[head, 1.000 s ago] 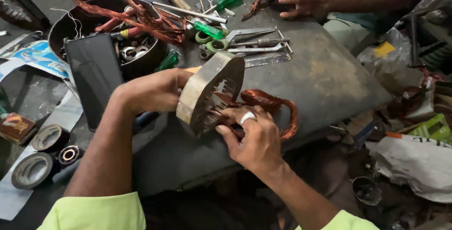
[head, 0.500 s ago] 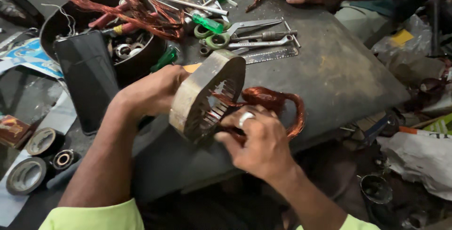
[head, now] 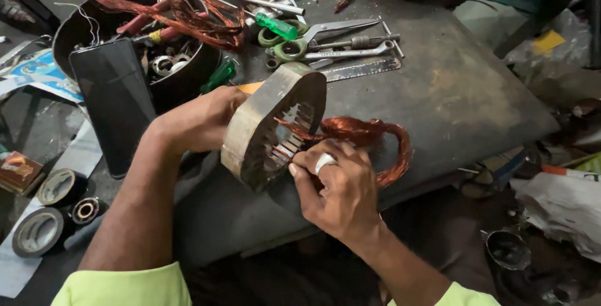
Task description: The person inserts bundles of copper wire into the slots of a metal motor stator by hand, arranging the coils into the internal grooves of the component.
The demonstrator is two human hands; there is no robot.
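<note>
Cluttered grey workbench, littered workshop floor

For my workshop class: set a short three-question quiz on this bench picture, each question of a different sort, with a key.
1. True or false: the left hand grips the outer rim of the slotted metal ring.
2. Which lies in the black bowl? A: copper wire scraps; B: rolls of tape; C: the scissors.
3. Fill in: a loop of ______ wire hangs from the ring, by the right hand.

Key: 1 true. 2 A; the scraps are in the bowl, the rolls of tape and scissors outside it. 3 copper.
</note>
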